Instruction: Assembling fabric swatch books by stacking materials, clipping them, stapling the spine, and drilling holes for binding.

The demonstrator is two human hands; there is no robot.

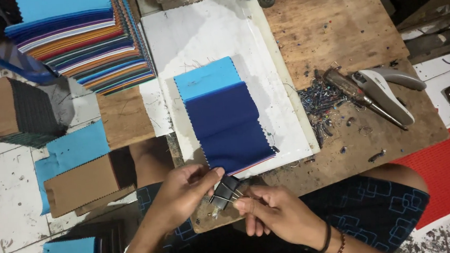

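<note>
i see a worn wooden table (334, 24) carrying a white board (213, 32), over a stained white floor (8, 200). a dark blue fabric swatch stack (227, 123) lies on the board, long axis running away from me, near end at the table edge. my left hand (185, 195) and right hand (275, 210) together pinch a black binder clip (226, 191) just below that end, its wire handles pointing toward me. a staple gun (386, 91) rests well to the right.
</note>
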